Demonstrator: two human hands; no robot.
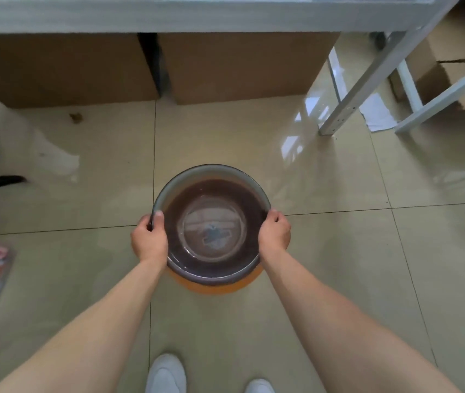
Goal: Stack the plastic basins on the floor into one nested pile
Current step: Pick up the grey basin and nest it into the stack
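White shoes (166,374) stand at the bottom edge on the tiled floor (339,279). Ahead of them, the left hand (149,239) and right hand (275,232) each clasp opposite sides of a dark see-through basin's (211,222) rim, with an orange basin (214,287) showing under its near edge. Beyond sit two cardboard boxes (239,66) beneath a shelf (169,12); a metal shelf leg (347,103) stands to the right, plastic wrapping (55,157) lies to the left.
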